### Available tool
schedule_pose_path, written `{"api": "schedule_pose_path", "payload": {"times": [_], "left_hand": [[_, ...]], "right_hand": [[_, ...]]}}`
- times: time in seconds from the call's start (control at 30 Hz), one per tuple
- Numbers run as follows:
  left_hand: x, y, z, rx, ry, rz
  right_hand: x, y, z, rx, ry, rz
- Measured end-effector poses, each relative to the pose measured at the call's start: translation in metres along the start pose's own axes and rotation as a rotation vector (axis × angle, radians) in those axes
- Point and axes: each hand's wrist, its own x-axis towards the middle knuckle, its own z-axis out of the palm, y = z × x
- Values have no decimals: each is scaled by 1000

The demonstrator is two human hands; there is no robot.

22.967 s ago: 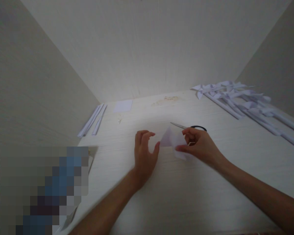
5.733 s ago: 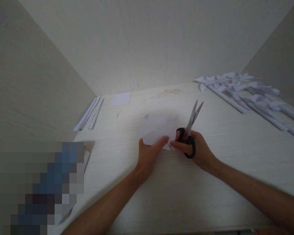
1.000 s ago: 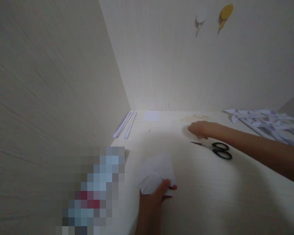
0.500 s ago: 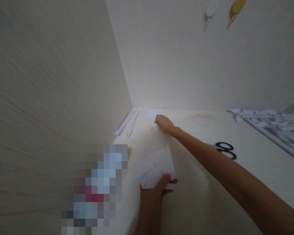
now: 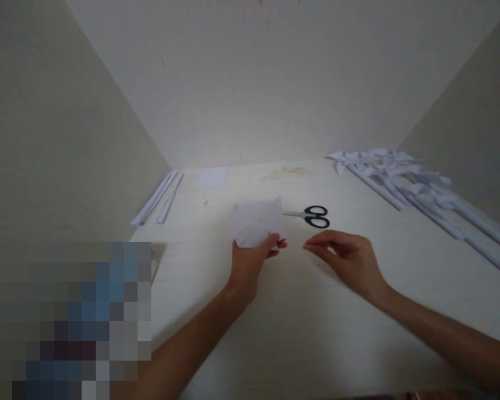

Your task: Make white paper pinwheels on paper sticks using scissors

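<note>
White cut paper sheet [image 5: 257,223], folded and notched along its top, sits pinched at its lower edge in our left hand [image 5: 250,261], thumb and fingers closed on it, near the middle of the pale wooden desk [image 5: 300,333]. The sheet is lifted a little off the surface and tilted up toward us; its top edge shows small points at the corners.

Our right hand [image 5: 350,260] hovers just beside it to the right, apart from the paper, fingers loosely curled with thumb and forefinger nearly meeting. We can see nothing gripped between them, though something very small there would be too fine to tell.

Just behind the gap between the two hands lie the black-handled metal scissors [image 5: 310,215], flat on the desk, blades closed and pointing left toward the sheet, handles to the right. Neither hand touches them.

Further out, toward the back edge, a small white paper square [image 5: 212,176] lies flat, with a faint brownish stain [image 5: 285,172] on the wood to its right. By the back left corner, two long white folded paper strips [image 5: 158,197] lie side by side along the left wall. Along the right edge, from the back right corner forward, a pile of white paper pinwheels on long rolled paper sticks [image 5: 416,186] is spread out, well apart from the hands.
</note>
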Motion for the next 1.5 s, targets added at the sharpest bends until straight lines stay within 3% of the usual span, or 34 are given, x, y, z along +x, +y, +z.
{"api": "schedule_pose_path", "payload": {"times": [0.17,0.43,0.63,0.9,1.33,1.5], "left_hand": [[11,-17,16,37,-8,10],[11,-13,19,-28,-14,-75],[9,-17,18,-41,-68,-43],[8,-22,19,15,-49,23],[8,-22,18,313,30,117],[4,-19,18,432,80,120]], "right_hand": [[-2,12,10,83,56,3],[-5,12,16,35,-12,-4],[-5,12,16,96,0,48],[-5,10,17,182,1,110],[0,9,12,158,-112,125],[1,11,11,55,-135,46]]}}
